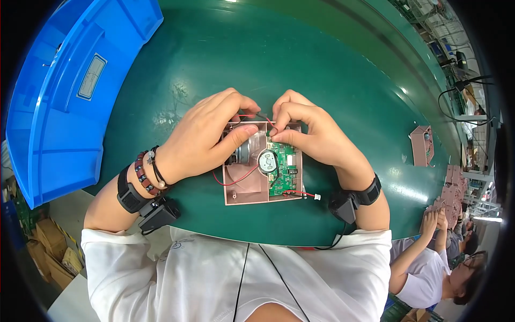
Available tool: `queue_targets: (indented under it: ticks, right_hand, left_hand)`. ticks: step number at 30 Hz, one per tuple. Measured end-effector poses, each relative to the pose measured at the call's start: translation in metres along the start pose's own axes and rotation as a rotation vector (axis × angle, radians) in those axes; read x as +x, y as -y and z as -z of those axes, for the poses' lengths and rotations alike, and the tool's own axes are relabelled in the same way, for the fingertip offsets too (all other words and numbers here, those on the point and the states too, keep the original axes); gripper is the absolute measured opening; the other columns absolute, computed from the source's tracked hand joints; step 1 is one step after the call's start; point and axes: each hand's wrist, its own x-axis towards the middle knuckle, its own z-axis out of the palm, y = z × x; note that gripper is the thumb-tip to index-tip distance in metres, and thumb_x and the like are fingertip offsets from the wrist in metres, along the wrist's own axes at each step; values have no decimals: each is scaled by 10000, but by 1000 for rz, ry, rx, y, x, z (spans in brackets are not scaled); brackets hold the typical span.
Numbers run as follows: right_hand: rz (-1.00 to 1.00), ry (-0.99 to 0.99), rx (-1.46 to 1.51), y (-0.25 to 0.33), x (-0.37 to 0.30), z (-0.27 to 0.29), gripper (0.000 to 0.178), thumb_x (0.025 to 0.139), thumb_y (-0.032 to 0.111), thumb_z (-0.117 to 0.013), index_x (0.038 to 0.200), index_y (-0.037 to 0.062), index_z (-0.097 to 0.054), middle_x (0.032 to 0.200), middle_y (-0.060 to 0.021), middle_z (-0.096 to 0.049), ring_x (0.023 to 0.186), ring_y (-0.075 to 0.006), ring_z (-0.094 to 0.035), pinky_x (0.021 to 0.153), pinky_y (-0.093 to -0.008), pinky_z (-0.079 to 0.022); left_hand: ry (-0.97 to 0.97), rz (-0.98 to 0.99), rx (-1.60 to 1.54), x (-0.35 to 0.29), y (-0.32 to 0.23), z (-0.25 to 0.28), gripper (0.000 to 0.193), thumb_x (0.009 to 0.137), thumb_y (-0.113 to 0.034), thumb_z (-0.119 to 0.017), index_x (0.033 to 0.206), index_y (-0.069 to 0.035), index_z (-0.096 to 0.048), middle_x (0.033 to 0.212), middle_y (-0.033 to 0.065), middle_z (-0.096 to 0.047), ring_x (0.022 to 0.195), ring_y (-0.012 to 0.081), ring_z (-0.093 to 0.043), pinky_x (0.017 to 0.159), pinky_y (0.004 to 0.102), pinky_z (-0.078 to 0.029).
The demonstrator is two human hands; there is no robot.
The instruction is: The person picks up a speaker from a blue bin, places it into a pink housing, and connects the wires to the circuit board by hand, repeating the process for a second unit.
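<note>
A pink plastic housing [245, 197] lies open in front of me. It contains a green circuit board [282, 155], a round silver motor-like part [267, 160] and a metal-rimmed speaker-like part [244, 152] partly under my left hand. My left hand [206, 131] is closed on the housing's far left edge, thumb over the inside and fingers curled beyond the wall. A red wire [266, 119] with a dark section spans between my hands. Thumb and index finger of my right hand [306, 126] pinch its end above the board's far edge; the contact itself is hidden.
A large blue bin [80, 91] stands at the left on the green table [214, 53]. Another pink housing [422, 146] sits at the right, with several more [449, 193] beyond it near a co-worker's hands [435, 221]. A wire with a white connector [317, 197] sticks out near my right wrist.
</note>
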Motion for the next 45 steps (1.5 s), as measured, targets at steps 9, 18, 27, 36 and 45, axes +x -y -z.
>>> queue_targets:
  ticks: [9, 18, 27, 36, 45]
  right_hand:
    - [102, -104, -255, 12, -3, -5, 122, 744, 0, -716, 791, 45, -613, 932, -35, -514, 891, -176, -502, 731, -293, -429]
    - [138, -142, -592, 34, -1, -11, 156, 681, -18, -709, 734, 27, -569, 873, -63, -480, 858, -247, -479, 757, -339, -416]
    - [155, -46, -510, 35, 4, -4, 189, 644, -9, -719, 703, 40, -547, 843, -52, -468, 827, -240, -469, 737, -339, -392]
    - [189, -134, -638, 35, -1, -10, 209, 633, -3, -735, 696, 53, -544, 806, -31, -475, 788, -214, -468, 726, -339, -367]
    - [68, -50, -431, 28, 5, -1, 169, 662, 15, -738, 688, 50, -574, 808, -24, -479, 800, -217, -478, 731, -333, -368]
  left_hand:
    - [-9, -18, -9, -1, 1, -1, 215, 884, -194, -623, 1007, -27, -565, 888, 101, -584, 787, 272, -576, 711, 375, -456]
    - [14, -90, 51, 1, 1, -1, 159, 877, -157, -613, 949, -25, -564, 872, 99, -568, 811, 290, -551, 727, 377, -439]
    - [62, -90, 59, 0, 1, 2, 107, 875, -86, -560, 959, -20, -560, 921, 105, -591, 818, 292, -560, 754, 375, -432]
    - [82, -80, 65, 1, 0, 4, 121, 858, -59, -547, 969, -16, -565, 923, 103, -602, 816, 290, -561, 750, 377, -433]
    - [92, -88, 34, 4, 1, 1, 119, 838, -25, -550, 955, -6, -556, 918, 115, -599, 800, 291, -562, 731, 378, -439]
